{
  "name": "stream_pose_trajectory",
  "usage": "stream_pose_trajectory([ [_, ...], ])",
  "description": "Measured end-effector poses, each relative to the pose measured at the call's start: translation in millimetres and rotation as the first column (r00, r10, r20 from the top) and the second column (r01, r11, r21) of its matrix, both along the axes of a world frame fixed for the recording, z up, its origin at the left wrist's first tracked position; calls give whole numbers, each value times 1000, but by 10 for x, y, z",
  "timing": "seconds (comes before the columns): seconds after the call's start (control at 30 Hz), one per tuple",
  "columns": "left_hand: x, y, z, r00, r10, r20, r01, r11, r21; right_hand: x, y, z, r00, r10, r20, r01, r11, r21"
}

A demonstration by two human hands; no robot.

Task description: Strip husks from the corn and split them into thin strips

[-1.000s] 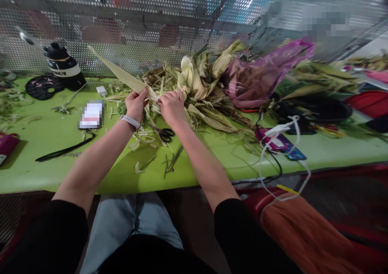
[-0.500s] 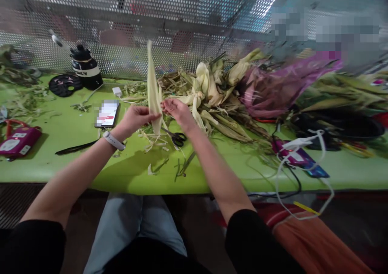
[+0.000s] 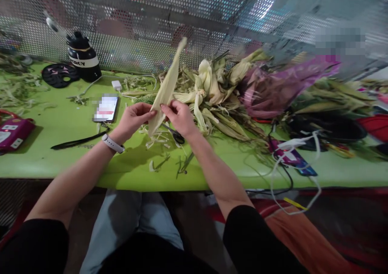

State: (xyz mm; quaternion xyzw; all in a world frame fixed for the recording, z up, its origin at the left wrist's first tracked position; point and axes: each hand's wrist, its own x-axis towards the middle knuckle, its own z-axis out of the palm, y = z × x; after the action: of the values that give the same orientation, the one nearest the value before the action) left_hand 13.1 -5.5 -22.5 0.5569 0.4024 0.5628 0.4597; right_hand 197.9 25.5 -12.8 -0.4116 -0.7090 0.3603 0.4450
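Note:
A long pale corn husk [image 3: 167, 83] is held up over the green table, its tip leaning to the right. My left hand [image 3: 133, 118] pinches its left edge near the lower end. On the other side my right hand [image 3: 181, 118] grips it too, thumb pressed on its face. Black-handled scissors [image 3: 176, 136] lie just under my right hand, their blades partly hidden. Small husk scraps [image 3: 157, 138] are scattered below the held piece. Behind my right hand spreads a heap of corn husks [image 3: 209, 82], some dry and brown.
Left of my hands lie a phone [image 3: 106, 107], a black strap [image 3: 79, 140] and a magenta power strip [image 3: 15, 131]. A black bottle [image 3: 85, 64] stands behind them. To the right are a pink plastic bag [image 3: 269, 90] and tangled white cables [image 3: 317, 148]. Perforated metal [image 3: 145, 27] borders the back.
The husk has tilted from upright to leaning right. My right hand, earlier beside the husk, now has its fingers on it. My view has shifted slightly.

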Motion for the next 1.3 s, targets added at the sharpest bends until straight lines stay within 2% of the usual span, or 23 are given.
stream_pose_trajectory([
  [0.13, 34, -8, -8, 998, 69, 2, -68, 994, 85, 9, -14, -5, 997, -48, 59, 43, 996, 80],
  [0.23, 68, -15, -26, 997, 68, 37, -70, 996, 47, -14, 5, -53, 995, -82, 65, 72, 988, 136],
  [0.37, 95, -35, -40, 996, 54, 73, -54, 999, -3, -43, 20, -97, 998, -16, 68, 10, 996, 94],
  [0.43, 88, -47, -39, 999, 39, 16, -40, 999, 10, -27, 30, -86, 997, 18, 78, -24, 997, 72],
  [0.57, 40, -47, -49, 978, 79, -193, -56, 991, 118, 48, 46, -14, 984, 60, 170, -67, 997, 37],
  [0.73, -37, 11, -77, 958, -52, -282, 74, 995, 68, 110, 13, 82, 961, 129, 246, -128, 992, -23],
  [0.9, -87, 50, -41, 910, -209, -358, 223, 975, 0, 131, -34, 137, 910, 153, 385, -164, 986, -6],
  [1.0, -98, 56, -18, 884, -230, -408, 241, 970, -25, 146, -42, 161, 887, 166, 431, -175, 984, -20],
  [1.17, -105, 65, -12, 877, -272, -396, 286, 958, -24, 157, -63, 196, 859, 147, 490, -164, 986, -9],
  [1.3, -113, 59, 1, 861, -256, -439, 282, 959, -5, 138, -93, 199, 836, 104, 539, -156, 986, 53],
])
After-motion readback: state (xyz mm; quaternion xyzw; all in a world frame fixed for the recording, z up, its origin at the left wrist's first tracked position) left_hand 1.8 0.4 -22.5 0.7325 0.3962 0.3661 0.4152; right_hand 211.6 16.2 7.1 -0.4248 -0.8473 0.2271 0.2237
